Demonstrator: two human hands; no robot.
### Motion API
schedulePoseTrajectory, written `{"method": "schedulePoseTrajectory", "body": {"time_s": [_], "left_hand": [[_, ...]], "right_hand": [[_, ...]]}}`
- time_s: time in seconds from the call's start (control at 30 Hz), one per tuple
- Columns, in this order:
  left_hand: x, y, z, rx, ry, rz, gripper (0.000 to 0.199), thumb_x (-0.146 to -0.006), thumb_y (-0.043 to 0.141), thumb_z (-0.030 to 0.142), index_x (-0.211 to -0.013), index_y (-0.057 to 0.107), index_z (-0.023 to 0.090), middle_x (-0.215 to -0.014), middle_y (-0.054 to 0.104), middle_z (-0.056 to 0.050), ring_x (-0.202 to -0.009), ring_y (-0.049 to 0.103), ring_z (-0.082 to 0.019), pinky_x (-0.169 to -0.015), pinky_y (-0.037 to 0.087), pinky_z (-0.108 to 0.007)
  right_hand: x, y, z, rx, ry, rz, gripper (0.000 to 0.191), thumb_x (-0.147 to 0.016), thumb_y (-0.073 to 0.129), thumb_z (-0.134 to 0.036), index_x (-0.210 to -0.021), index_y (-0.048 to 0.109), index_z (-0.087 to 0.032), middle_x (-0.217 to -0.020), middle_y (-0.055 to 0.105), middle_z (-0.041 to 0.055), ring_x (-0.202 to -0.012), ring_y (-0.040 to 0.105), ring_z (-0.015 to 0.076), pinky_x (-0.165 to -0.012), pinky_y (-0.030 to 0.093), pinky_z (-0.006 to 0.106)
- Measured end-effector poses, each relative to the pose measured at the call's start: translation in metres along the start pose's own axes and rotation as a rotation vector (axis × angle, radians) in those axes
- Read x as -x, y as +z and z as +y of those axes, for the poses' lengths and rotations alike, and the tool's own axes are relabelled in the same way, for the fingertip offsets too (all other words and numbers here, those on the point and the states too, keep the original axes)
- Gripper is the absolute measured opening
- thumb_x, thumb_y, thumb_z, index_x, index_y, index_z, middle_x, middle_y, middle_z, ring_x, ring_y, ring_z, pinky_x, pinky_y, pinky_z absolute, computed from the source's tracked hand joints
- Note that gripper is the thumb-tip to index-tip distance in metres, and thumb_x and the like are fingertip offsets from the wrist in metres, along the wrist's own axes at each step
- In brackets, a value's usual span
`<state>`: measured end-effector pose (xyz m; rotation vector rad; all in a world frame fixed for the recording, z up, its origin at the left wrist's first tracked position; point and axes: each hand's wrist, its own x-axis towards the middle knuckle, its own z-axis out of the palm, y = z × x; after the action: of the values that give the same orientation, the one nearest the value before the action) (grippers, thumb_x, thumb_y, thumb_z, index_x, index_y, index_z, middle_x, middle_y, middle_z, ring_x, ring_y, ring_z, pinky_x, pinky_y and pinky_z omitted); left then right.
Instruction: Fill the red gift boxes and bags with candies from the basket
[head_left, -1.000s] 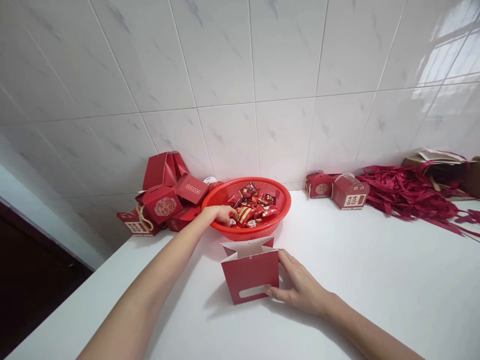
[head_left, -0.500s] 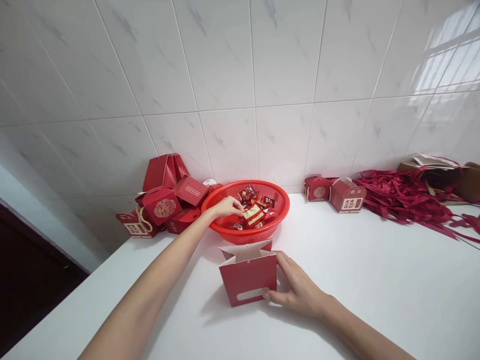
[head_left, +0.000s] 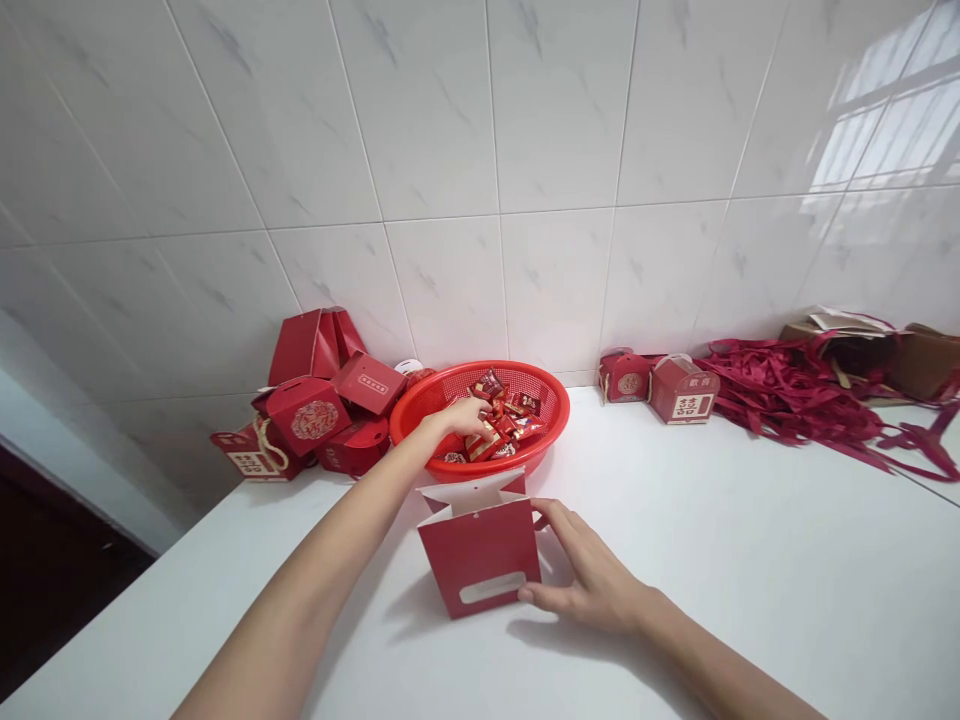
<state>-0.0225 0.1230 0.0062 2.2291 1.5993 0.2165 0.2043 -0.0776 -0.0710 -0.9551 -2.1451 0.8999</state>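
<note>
Because the open box (head_left: 484,555) stands on the table (head_left: 675,540) just in front of the basket (head_left: 556,425), the right hand (head_left: 589,575) clasps its side, probably for steadiness, while the left hand (head_left: 466,418) reaches among sweets (head_left: 517,428), finger grip unclear.

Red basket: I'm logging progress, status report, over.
Left hand at wrapped sweets in red basket, grip unclear. Right hand against side of upright, open red box. Nothing seen blocking either hand.
</note>
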Motion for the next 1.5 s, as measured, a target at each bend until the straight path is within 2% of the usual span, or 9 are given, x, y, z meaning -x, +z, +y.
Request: {"method": "schedulePoseTrajectory", "body": {"time_s": [0.2,0.4,0.53,0.63,0.73,0.97,1.13,1.3,1.5], "left_hand": [[0.012,-0.008,-0.005,0.269,0.116,0.133,0.023,-0.064,0.076,0.025,-0.085,0.076,0.016,-0.083,0.074,-0.004,-0.081,0.068,-0.022,-0.071,0.051,-0.029],[0.026,-0.009,0.001,0.501,0.333,0.412,0.008,-0.066,0.067,0.018,-0.073,0.073,0.018,-0.109,0.071,-0.008,-0.104,0.066,-0.022,-0.090,0.054,-0.031],[0.033,-0.008,0.004,0.494,0.279,0.453,0.011,-0.067,0.062,0.015,-0.069,0.072,0.019,-0.108,0.072,-0.007,-0.107,0.064,-0.022,-0.093,0.053,-0.032],[0.035,-0.009,0.002,0.488,0.185,0.461,0.018,-0.070,0.051,0.015,-0.060,0.066,0.018,-0.095,0.074,-0.007,-0.094,0.067,-0.021,-0.083,0.054,-0.030],[0.034,-0.008,-0.001,0.424,0.127,0.424,0.025,-0.071,0.041,0.014,-0.053,0.058,0.017,-0.073,0.071,-0.006,-0.078,0.066,-0.019,-0.075,0.052,-0.028],[0.025,0.005,-0.003,0.126,0.100,0.183,0.025,-0.077,0.048,0.019,-0.067,0.071,0.017,-0.070,0.072,-0.003,-0.072,0.065,-0.018,-0.066,0.049,-0.025],[0.003,0.002,-0.001,0.006,0.094,0.039,0.030,-0.068,0.056,0.009,-0.086,0.077,0.021,-0.086,0.077,-0.002,-0.082,0.069,-0.019,-0.073,0.049,-0.024],[-0.022,-0.002,-0.004,-0.135,0.005,0.004,0.028,-0.061,0.065,0.010,-0.082,0.077,0.025,-0.086,0.076,-0.005,-0.090,0.070,-0.027,-0.076,0.050,-0.030],[-0.027,0.004,-0.011,-0.164,-0.059,-0.036,0.031,-0.054,0.076,0.015,-0.084,0.075,0.022,-0.094,0.076,-0.009,-0.090,0.069,-0.030,-0.072,0.049,-0.031]], "right_hand": [[0.001,-0.004,0.007,-0.025,-0.034,0.039,0.077,-0.082,0.069,-0.057,-0.145,0.037,-0.024,-0.139,0.052,0.0142,-0.118,0.056,0.0300,-0.100,0.047,0.045],[-0.001,-0.016,0.017,-0.067,-0.035,0.198,0.062,-0.091,0.054,-0.058,-0.140,0.040,-0.023,-0.140,0.052,0.0164,-0.115,0.060,0.0297,-0.099,0.049,0.048],[-0.002,-0.021,0.020,-0.030,-0.004,0.240,0.055,-0.093,0.051,-0.055,-0.138,0.044,-0.024,-0.137,0.055,0.0153,-0.113,0.061,0.0289,-0.098,0.050,0.048],[-0.003,-0.020,0.020,-0.017,0.006,0.253,0.054,-0.094,0.049,-0.056,-0.137,0.046,-0.024,-0.135,0.056,0.0152,-0.112,0.062,0.0290,-0.097,0.051,0.048],[-0.002,-0.015,0.019,-0.020,0.031,0.259,0.055,-0.093,0.049,-0.059,-0.137,0.048,-0.025,-0.132,0.059,0.0141,-0.113,0.062,0.0303,-0.097,0.051,0.049],[0.000,-0.003,0.035,-0.093,0.136,0.263,0.055,-0.096,0.043,-0.060,-0.141,0.049,-0.030,-0.126,0.063,0.0124,-0.115,0.062,0.0313,-0.098,0.052,0.047],[-0.003,-0.003,0.038,-0.086,0.143,0.272,0.057,-0.096,0.038,-0.064,-0.140,0.051,-0.029,-0.124,0.063,0.0133,-0.113,0.063,0.0315,-0.094,0.054,0.046],[-0.004,-0.005,0.034,-0.020,0.133,0.277,0.056,-0.097,0.035,-0.063,-0.138,0.051,-0.029,-0.120,0.065,0.0129,-0.113,0.063,0.0307,-0.098,0.051,0.047],[-0.006,-0.007,0.026,-0.025,0.119,0.232,0.050,-0.098,0.038,-0.060,-0.136,0.050,-0.030,-0.121,0.064,0.0108,-0.110,0.064,0.0288,-0.097,0.052,0.044]]}}
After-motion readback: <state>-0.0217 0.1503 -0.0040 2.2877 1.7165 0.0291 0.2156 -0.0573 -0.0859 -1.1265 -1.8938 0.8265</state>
